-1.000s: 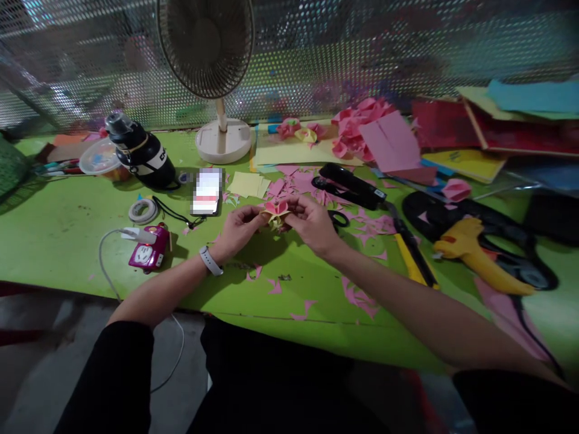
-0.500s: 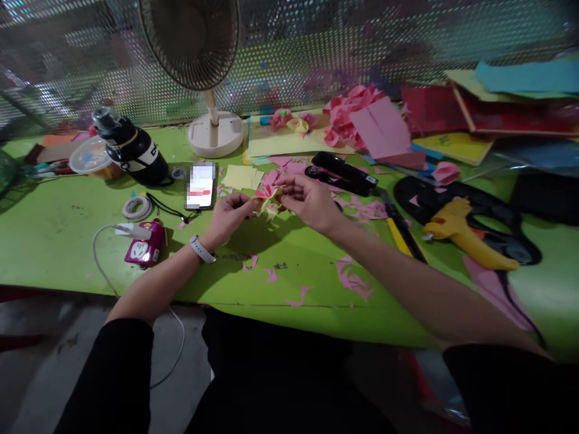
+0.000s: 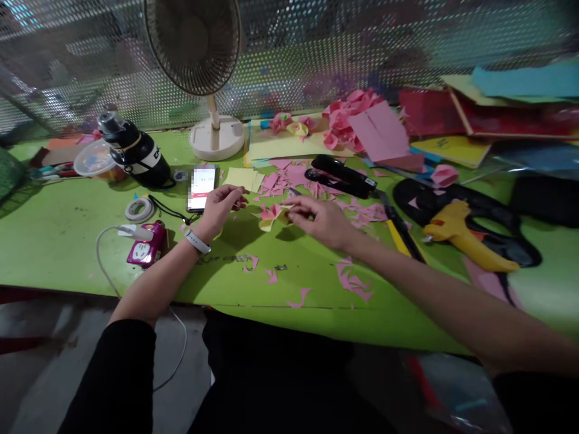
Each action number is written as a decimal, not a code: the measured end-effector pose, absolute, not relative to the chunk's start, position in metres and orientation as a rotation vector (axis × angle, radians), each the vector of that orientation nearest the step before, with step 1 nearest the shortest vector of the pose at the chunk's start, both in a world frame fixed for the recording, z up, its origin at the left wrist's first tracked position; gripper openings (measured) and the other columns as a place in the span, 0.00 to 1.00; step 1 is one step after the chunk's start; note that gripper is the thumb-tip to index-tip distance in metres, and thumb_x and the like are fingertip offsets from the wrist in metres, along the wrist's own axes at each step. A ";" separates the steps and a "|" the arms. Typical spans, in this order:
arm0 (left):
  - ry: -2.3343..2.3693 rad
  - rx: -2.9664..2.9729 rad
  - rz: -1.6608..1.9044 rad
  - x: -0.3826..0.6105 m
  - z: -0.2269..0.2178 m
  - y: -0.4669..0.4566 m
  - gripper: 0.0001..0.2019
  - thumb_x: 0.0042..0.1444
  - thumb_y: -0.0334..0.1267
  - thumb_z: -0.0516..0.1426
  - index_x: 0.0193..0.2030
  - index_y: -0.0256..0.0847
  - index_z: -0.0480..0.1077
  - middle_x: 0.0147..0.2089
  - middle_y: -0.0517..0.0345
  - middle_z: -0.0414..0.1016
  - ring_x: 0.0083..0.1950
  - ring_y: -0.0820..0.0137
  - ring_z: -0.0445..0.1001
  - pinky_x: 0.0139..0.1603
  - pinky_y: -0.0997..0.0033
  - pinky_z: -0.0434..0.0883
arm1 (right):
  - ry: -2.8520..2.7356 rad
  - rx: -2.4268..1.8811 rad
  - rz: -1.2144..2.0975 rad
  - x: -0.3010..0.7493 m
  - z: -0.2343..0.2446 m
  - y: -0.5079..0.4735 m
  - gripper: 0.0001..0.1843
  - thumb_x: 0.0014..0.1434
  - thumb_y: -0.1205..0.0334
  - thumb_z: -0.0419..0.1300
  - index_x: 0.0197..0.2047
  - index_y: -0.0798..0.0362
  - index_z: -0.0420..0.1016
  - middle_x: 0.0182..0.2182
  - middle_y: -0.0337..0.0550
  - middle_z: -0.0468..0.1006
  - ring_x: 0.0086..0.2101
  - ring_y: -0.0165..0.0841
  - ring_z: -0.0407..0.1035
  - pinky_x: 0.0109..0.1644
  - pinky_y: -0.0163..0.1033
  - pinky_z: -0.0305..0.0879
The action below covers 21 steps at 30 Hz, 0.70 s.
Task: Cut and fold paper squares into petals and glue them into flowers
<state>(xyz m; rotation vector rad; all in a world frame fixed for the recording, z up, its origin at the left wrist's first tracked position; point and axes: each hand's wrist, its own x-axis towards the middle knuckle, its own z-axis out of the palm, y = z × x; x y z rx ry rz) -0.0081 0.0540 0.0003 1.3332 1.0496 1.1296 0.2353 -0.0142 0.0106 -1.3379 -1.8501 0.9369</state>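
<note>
A small folded-paper flower (image 3: 268, 225), pink in the middle with pale yellow outer petals, is just above the green table. At its right edge, my right hand (image 3: 323, 222) pinches it between thumb and fingers. My left hand (image 3: 221, 210) is apart from the flower, to its left and near the phone (image 3: 202, 187). Its fingers are loosely bent and slightly apart, with nothing visible in them. Behind the hands lie a stack of pale yellow paper squares (image 3: 243, 179) and many pink paper scraps (image 3: 275, 182).
A black stapler (image 3: 341, 175), a box cutter (image 3: 402, 232) and a yellow glue gun (image 3: 470, 235) lie to the right. Left are a tape roll (image 3: 139, 210), a purple power adapter (image 3: 147, 247) and a black bottle (image 3: 140, 154). A fan (image 3: 216, 137) and pink paper flowers (image 3: 353, 114) stand behind.
My left hand has let go of the paper flower and drawn back a little to the left. My right hand has come slightly lower, still pinching the flower, which has turned and sits lower.
</note>
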 end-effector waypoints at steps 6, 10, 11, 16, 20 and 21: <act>1.045 1.374 1.060 -0.008 -0.002 0.051 0.08 0.59 0.40 0.61 0.36 0.38 0.78 0.30 0.55 0.78 0.29 0.77 0.74 0.33 0.76 0.72 | -2.143 -1.351 0.750 0.232 -0.015 -0.022 0.19 0.66 0.63 0.51 0.56 0.49 0.77 0.43 0.50 0.82 0.36 0.40 0.77 0.38 0.50 0.77; 1.070 1.379 1.047 -0.007 0.001 0.050 0.09 0.59 0.41 0.61 0.36 0.38 0.78 0.31 0.54 0.78 0.29 0.77 0.73 0.32 0.75 0.71 | -2.272 -1.331 0.601 0.246 -0.003 -0.019 0.15 0.65 0.62 0.55 0.52 0.48 0.79 0.45 0.48 0.82 0.45 0.43 0.75 0.50 0.55 0.73; 1.079 1.372 1.050 -0.007 0.001 0.050 0.09 0.59 0.41 0.61 0.36 0.38 0.78 0.31 0.54 0.78 0.29 0.77 0.73 0.31 0.75 0.71 | -2.281 -1.351 0.585 0.252 0.002 -0.019 0.15 0.66 0.61 0.55 0.51 0.47 0.79 0.45 0.48 0.82 0.46 0.44 0.75 0.50 0.55 0.72; 1.183 1.461 0.991 -0.006 0.007 0.062 0.09 0.58 0.42 0.62 0.37 0.39 0.78 0.33 0.53 0.78 0.30 0.75 0.73 0.30 0.74 0.68 | -2.239 -1.777 0.313 0.284 0.027 -0.011 0.14 0.64 0.57 0.55 0.48 0.49 0.79 0.45 0.50 0.81 0.46 0.47 0.73 0.43 0.49 0.70; 1.312 1.769 0.712 0.011 0.016 0.089 0.04 0.52 0.36 0.65 0.32 0.37 0.78 0.31 0.50 0.77 0.29 0.72 0.69 0.31 0.70 0.67 | -2.319 -2.014 0.214 0.293 0.027 -0.006 0.18 0.61 0.52 0.57 0.46 0.55 0.77 0.45 0.56 0.80 0.44 0.50 0.73 0.36 0.46 0.67; 1.352 1.849 0.682 0.018 0.017 0.097 0.04 0.50 0.34 0.66 0.30 0.36 0.77 0.30 0.51 0.76 0.28 0.71 0.68 0.32 0.69 0.66 | -2.333 -2.031 0.223 0.293 0.025 -0.005 0.18 0.60 0.52 0.58 0.46 0.56 0.77 0.46 0.57 0.79 0.44 0.50 0.73 0.35 0.46 0.66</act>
